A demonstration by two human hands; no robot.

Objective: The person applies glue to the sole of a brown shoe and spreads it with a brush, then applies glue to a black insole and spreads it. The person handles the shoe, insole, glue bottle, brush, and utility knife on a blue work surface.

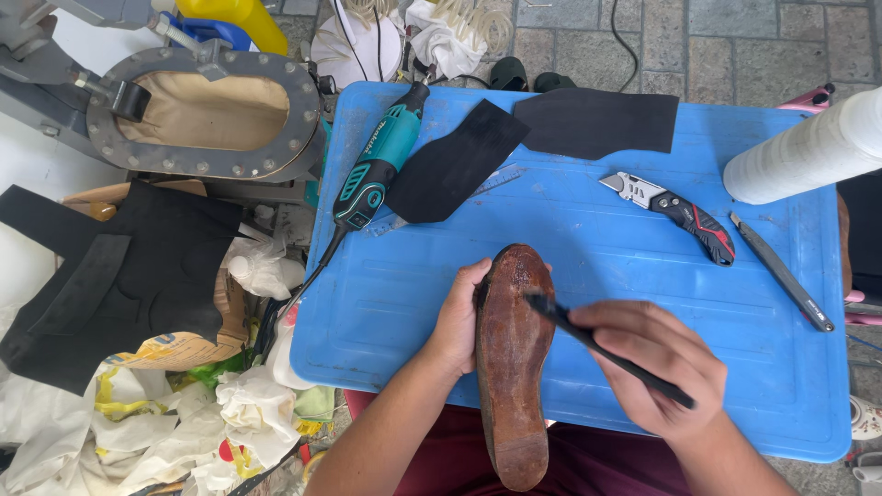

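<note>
A shoe lies sole up, its worn brown sole (511, 358) running from the blue table's front edge back toward my lap. My left hand (457, 317) grips the shoe's left side near the toe. In my right hand (654, 363) is a thin black brush (588, 342), whose tip rests on the upper part of the sole. A sole-shaped black rubber piece (457, 163) and a larger black rubber sheet (597, 121) lie on the table farther back.
On the blue plastic table (588, 248) lie a teal rotary power tool (378, 165), a folding utility knife (675, 213), a slim knife (783, 273) and a white roll (808, 152). To the left are a grey metal shoe press (207, 110), black rubber offcuts (119, 276) and crumpled bags (220, 422).
</note>
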